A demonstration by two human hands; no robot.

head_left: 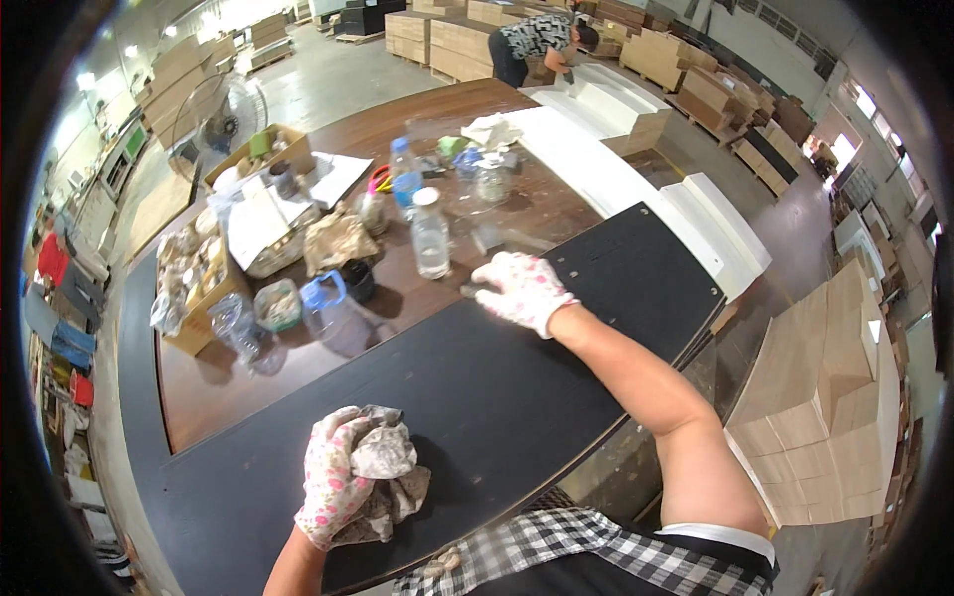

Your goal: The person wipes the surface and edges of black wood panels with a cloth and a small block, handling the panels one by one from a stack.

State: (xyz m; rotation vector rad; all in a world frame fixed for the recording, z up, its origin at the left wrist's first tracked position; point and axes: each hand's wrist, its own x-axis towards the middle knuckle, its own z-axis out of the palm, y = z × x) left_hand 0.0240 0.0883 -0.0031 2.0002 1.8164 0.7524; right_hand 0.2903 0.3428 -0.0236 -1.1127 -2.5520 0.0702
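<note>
My left hand (336, 477), in a white glove with pink flowers, is closed around a crumpled, stained grey rag (385, 452). It is over the near left part of a long black panel (467, 382). My right hand (524, 288), gloved alike, reaches over the panel's far edge with its fingers curled. A small dark bit shows at those fingertips, too little of it to name. Just left of that hand stands a clear plastic bottle (430, 243) with a white cap. Behind it is a bottle of blue liquid (405, 184).
On the brown tabletop (397, 124) are a cut blue-handled jug (330, 306), a black cup (358, 281), a glass jar (492, 181) and a cardboard box (204, 318) of clutter. White panels (571, 149) lie beyond. Stacked boards (825, 397) stand right; another person (537, 45) bends over work at the back.
</note>
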